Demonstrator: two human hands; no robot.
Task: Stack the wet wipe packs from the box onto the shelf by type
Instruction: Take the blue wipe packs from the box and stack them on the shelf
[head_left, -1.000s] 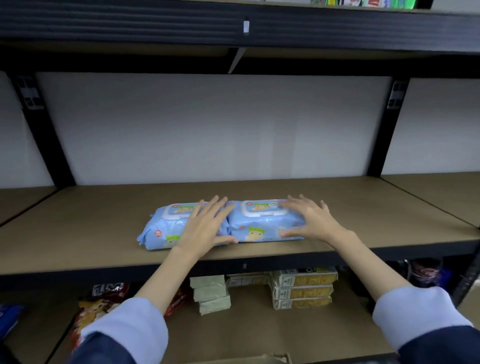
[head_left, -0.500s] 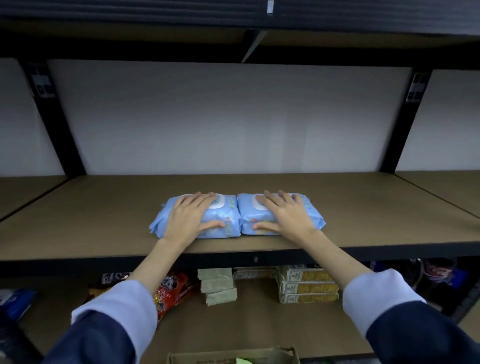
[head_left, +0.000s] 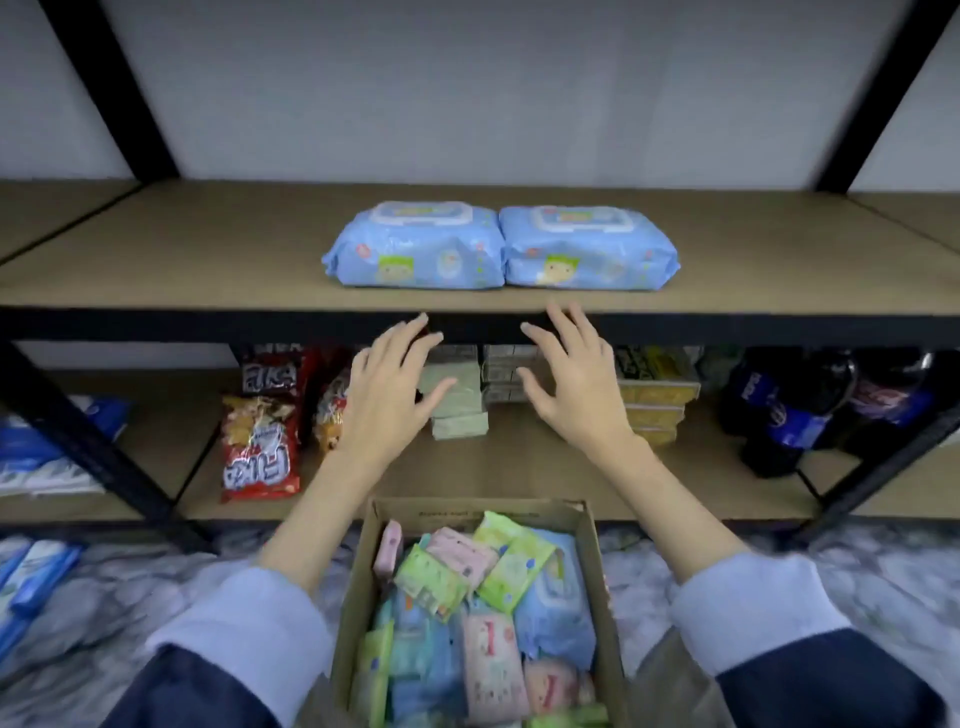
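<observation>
Two packs (head_left: 498, 247) side by side on shelf (head_left: 208, 260); box (head_left: 597, 571) below.

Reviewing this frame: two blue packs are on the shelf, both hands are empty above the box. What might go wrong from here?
1. The two blue packs sit close to the front edge of the shelf; stacking more on them may nudge them off.
2. The box holds pink, green and blue packs jumbled together, so a wrong type may be grabbed.
3. Left hand and right hand hang open near the shelf's edge and may knock it.
</observation>
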